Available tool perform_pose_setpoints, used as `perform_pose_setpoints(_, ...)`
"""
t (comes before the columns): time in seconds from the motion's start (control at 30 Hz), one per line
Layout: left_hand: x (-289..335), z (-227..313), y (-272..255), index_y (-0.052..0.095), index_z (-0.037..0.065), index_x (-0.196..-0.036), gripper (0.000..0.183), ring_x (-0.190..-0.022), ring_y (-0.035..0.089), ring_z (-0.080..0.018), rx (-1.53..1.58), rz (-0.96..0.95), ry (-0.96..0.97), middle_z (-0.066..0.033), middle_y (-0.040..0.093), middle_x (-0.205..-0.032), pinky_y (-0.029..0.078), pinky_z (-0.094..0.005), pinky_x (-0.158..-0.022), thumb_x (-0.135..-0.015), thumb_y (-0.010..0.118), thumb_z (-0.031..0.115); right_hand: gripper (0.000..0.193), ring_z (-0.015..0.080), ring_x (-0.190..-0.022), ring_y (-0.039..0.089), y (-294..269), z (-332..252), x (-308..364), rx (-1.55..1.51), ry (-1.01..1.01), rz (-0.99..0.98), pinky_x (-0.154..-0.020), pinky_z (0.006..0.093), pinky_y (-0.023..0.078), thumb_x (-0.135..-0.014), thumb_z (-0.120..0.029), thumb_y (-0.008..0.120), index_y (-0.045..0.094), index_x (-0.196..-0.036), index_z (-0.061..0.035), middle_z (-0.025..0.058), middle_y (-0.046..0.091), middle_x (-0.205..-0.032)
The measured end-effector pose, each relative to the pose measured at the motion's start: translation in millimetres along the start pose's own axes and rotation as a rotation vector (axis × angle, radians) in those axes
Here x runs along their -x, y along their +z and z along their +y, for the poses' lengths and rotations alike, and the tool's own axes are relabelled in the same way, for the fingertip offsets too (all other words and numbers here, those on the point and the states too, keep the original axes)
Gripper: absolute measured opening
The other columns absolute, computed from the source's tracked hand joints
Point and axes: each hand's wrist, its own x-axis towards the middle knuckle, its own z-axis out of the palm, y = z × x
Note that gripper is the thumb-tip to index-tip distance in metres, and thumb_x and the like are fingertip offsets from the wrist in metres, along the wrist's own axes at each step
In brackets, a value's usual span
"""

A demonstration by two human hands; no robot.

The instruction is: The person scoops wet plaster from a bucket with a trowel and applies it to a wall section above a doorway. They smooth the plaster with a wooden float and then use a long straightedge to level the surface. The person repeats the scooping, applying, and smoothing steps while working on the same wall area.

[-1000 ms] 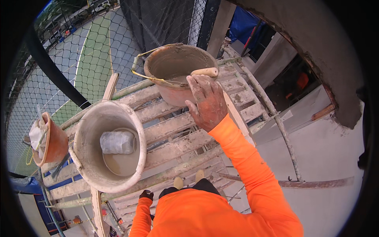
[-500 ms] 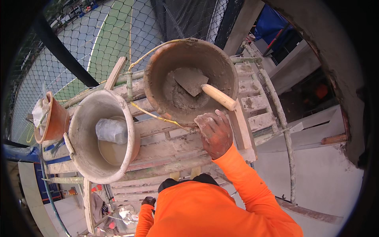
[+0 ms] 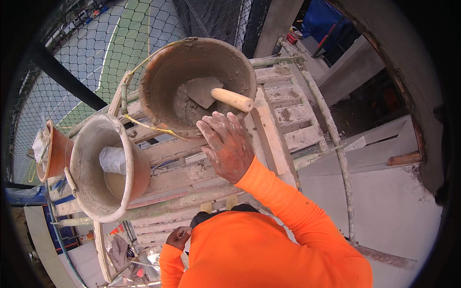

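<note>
My right hand (image 3: 224, 144) is open, its fingers stretched against the near rim of a large mortar-caked bucket (image 3: 158, 72). Inside that bucket a trowel (image 3: 232, 100) lies on wet grey mortar (image 3: 185, 108), its blade in the mix and its wooden handle leaning over the right rim. My left hand (image 3: 179, 237) hangs low beside my body with curled fingers; what it holds, if anything, is hidden. To the left stands a second bucket (image 3: 81, 163) with murky water and a clear plastic container (image 3: 113, 160) inside.
A small orange bucket (image 3: 60, 151) hangs at the far left with a whitish bag in it. The buckets stand on a slatted wood and bamboo platform (image 3: 180, 173). A wooden board (image 3: 270, 137) lies right of my hand. Netting (image 3: 158, 29) rises behind; a bamboo pole (image 3: 331, 125) runs along the right.
The view has shifted, so the buckets and platform appear further left. My right hand's fingers have straightened and come up onto the mortar bucket's rim. My left hand has risen slightly.
</note>
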Motion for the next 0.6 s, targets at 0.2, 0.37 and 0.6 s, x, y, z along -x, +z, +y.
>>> perform_pose_setpoints(0.2, 7, 160, 46, 0.061, 0.000, -0.133, 0.037, -0.106, 0.064, -0.0160, -0.020, 0.026, 0.297, -0.0087, 0.071, -0.114, 0.050, -0.0307, -0.091, -0.104, 0.067, 0.022, 0.083, 0.0428, -0.154, 0.031, 6, 11, -7, 0.066, 0.025, 0.062, -0.126, 0.0585, 0.024, -0.085, -0.021, 0.076, 0.040, -0.158, -0.0037, 0.0206, 0.040, -0.162)
perform_pose_setpoints(0.37, -42, 219, 64, 0.058, -0.001, -0.137, 0.043, -0.111, 0.065, -0.0197, -0.067, 0.140, 0.466, -0.0109, 0.069, -0.120, 0.054, -0.0320, -0.092, -0.103, 0.069, 0.025, 0.064, 0.0432, -0.147, 0.041, -6, 27, 15, 0.044, -0.017, 0.180, -0.126, 0.0588, 0.026, -0.091, -0.019, 0.065, 0.050, -0.150, -0.0015, 0.0219, 0.048, -0.154)
perform_pose_setpoints(0.6, -106, 317, 48, 0.029, 0.008, -0.161, 0.091, -0.143, 0.046, -0.0412, 0.405, 0.230, 0.457, -0.0227, 0.040, -0.159, 0.057, -0.0517, -0.099, -0.094, 0.074, 0.051, 0.039, 0.0383, -0.119, 0.063, -71, 39, 73, -0.097, 0.050, 0.210, -0.111, 0.0536, 0.045, -0.085, -0.011, 0.072, 0.071, -0.122, 0.0001, 0.0170, 0.069, -0.118)
